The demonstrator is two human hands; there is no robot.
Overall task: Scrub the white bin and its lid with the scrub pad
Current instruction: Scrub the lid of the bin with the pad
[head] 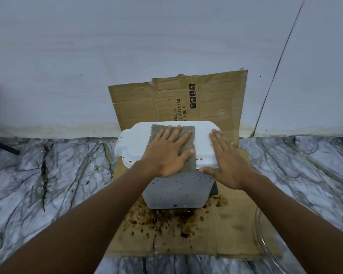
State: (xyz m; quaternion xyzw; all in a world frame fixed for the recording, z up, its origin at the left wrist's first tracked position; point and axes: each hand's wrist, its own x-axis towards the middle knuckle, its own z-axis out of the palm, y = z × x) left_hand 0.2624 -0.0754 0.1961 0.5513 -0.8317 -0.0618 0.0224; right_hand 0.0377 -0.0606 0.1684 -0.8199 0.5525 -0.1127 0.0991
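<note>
White lid [203, 139], grey scrub pad [188, 165], dark-speckled white bin [176, 191], brown-stained cardboard [186, 234], grey-veined marble floor [48, 175]

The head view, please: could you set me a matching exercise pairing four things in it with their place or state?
Things:
1 scrub pad
2 right hand
3 cardboard
4 bin

Places or states:
A front speckled with dark spots
B flat on the lid, under the left hand
C beneath the bin, stained brown
D resting on the lid's right end

Pairs: 1-B; 2-D; 3-C; 4-A
</note>
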